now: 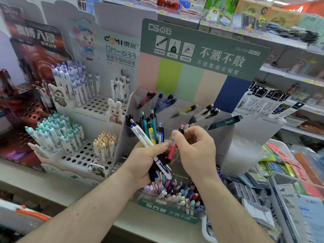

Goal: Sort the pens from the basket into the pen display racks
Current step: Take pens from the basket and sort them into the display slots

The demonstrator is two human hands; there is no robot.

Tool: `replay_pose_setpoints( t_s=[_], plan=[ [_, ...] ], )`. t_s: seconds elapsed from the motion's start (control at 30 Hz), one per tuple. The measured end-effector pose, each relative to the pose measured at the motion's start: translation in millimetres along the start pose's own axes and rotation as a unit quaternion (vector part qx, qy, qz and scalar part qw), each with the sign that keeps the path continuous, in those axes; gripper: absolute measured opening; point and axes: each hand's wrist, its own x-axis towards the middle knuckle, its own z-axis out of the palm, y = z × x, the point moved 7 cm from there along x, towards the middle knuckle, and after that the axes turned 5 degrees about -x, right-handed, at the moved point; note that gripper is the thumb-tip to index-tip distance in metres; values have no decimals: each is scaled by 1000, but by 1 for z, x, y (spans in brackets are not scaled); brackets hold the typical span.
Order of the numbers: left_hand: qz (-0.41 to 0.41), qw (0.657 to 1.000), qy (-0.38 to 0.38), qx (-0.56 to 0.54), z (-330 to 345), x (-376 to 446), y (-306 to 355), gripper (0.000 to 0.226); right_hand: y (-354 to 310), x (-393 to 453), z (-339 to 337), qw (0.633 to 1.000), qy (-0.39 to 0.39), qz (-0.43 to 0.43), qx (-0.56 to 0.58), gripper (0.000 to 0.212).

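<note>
Left hand (147, 155) is fisted around a bunch of pens (149, 130), tops fanning up above it. Right hand (194, 146) pinches a pink pen (172, 149) just beside that bunch.

Blurred shelves of packaged goods (245, 16) behind; stacked flat stationery packets (284, 165) at right

Green header card (201, 50) reads "DS-758"; white rack card (121, 50) "DM-633".
</note>
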Motion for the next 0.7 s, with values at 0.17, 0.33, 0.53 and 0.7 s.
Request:
replay_pose_setpoints(
  t_s=[0.17,0.33,0.53,0.7],
  plan=[
    [-17,998,62,-6,-20,-1,2,10,16,4,-17,981,85,110,132,28],
    [-20,999,39,15,-23,-7,5,13,36,7,-16,926,138,227,268,24],
    [-2,1000,23,17,-24,-10,13,8,42,1,3,914,128,253,291,25],
    [55,996,49,-43,-31,-10,36,18,43,-2,20,916,96,274,276,17]
  ],
)
